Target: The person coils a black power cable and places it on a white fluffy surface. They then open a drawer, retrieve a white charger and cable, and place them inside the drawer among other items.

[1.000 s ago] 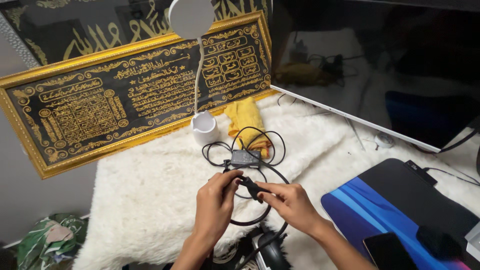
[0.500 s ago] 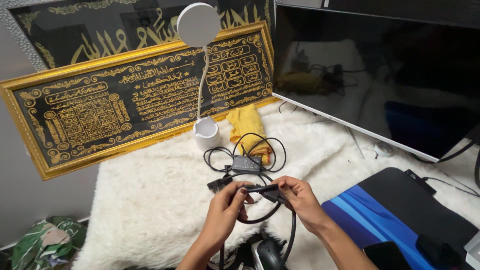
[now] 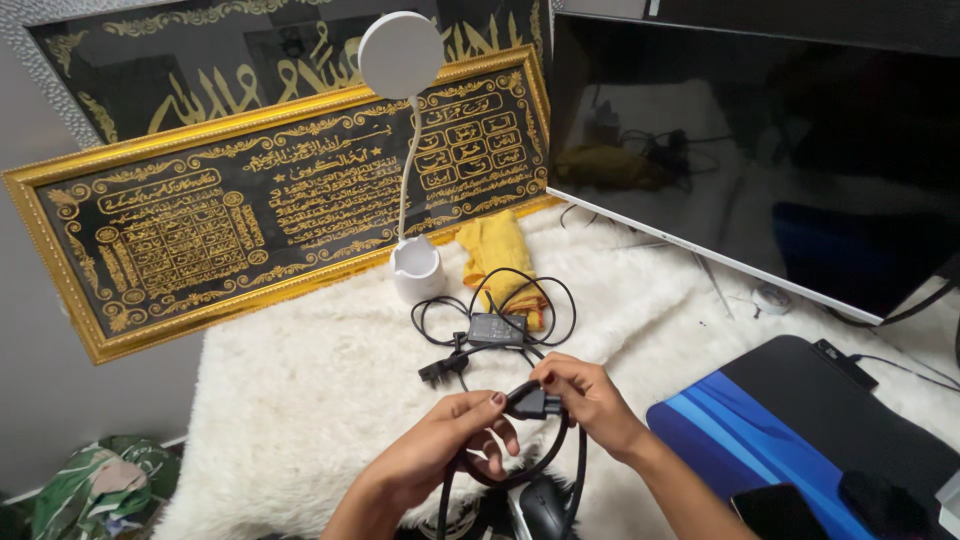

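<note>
Both hands met low over the near edge of the white furry rug [image 3: 300,400] that covered the worktop. The right hand [image 3: 592,400] pinched the black plug [image 3: 533,403] of a thick black cable [image 3: 575,465] between thumb and fingers, closed firmly on it. The left hand [image 3: 450,440] lay palm up just beside it, its fingers curled loosely around the same cable where it looped down; the fingertips touched the plug's end. The loop hung under both hands and dropped off the rug's near edge, close to a dark mouse-like object [image 3: 545,505] that I could not make out clearly.

Farther back, toward the middle of the rug, a small grey power adapter [image 3: 497,327] lay in a tangle of thin black wire, with a second small plug [image 3: 434,371] beside it, apart from the hands. Behind the adapter rested a folded yellow cloth [image 3: 492,247] and a white lamp [image 3: 415,268] with a round head on a bent neck. A gold-framed black panel [image 3: 250,200] leaned along the far edge. A dark monitor [image 3: 750,150] stood at the far right, and a blue and black desk mat [image 3: 800,430] covered the near right corner.
</note>
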